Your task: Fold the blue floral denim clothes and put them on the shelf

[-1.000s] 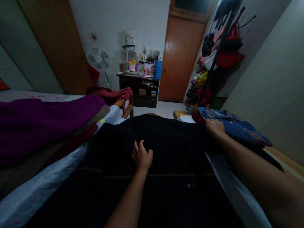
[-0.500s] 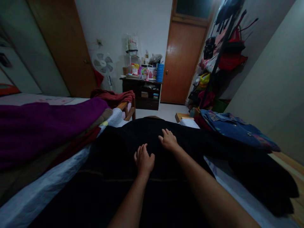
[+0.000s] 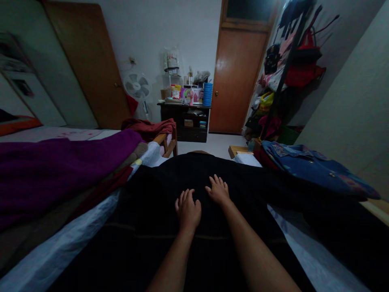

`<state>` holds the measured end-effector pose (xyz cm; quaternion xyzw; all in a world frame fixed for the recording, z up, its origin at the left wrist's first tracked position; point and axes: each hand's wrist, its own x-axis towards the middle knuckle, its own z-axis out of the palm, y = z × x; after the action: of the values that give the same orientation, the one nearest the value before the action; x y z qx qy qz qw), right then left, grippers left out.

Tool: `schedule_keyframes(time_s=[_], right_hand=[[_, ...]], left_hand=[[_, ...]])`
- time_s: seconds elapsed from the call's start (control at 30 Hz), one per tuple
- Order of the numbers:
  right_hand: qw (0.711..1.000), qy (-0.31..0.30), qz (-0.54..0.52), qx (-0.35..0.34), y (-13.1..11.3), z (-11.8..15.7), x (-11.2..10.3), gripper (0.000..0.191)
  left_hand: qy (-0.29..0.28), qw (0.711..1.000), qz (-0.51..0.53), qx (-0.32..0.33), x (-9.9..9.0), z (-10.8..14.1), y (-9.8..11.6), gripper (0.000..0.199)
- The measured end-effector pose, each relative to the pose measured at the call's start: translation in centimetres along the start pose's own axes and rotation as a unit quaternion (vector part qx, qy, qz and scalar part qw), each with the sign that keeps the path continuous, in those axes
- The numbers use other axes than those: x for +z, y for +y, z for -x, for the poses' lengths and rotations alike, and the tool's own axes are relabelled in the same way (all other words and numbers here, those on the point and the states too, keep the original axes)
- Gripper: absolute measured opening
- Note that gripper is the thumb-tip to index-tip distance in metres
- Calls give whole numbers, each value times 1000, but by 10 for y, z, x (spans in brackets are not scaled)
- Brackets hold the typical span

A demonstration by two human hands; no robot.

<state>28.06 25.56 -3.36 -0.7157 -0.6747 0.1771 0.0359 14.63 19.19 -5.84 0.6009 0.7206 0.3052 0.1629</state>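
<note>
A large black garment, with a thin pale line running across it, lies spread over the bed; it looks like a long-sleeved coat, though the dark cloth hides its details. My left hand rests on its middle, palm down, with the fingers extended. A little farther up and to the right, my right hand lies on the same cloth with its fingers spread. Neither hand grips anything. One sleeve stretches out to the right over the pale bed sheet.
A purple blanket lies to the left. On the right is a folded denim jacket. Beyond the bed stand a dark cabinet, a white fan and a wooden door. Bags hang at the right wall.
Both hands stay on the black garment; the right hand has drawn slightly back toward me, its fingers spread more. The camera view has shifted a little to the left.
</note>
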Motion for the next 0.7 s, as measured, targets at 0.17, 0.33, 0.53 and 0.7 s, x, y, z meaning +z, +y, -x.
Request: schedule_keyframes(time_s=[0.17,0.33,0.53,0.7], right_hand=[[999,-13,-49,6,-18,14,-4,62],[994,77,-63,-45,-29,36,28,59],[991,108,-42,-63,-24,39,43,59],[990,116,-60,-58,-26,37,40,60]], left_hand=[[53,984,159,-58,-2,-6,-3,43],[119,949,284,-60,0,-8,-9,56],[136,948,281,-54,0,-6,-10,65],[97,956,271,-64,-2,-8,-13,59]])
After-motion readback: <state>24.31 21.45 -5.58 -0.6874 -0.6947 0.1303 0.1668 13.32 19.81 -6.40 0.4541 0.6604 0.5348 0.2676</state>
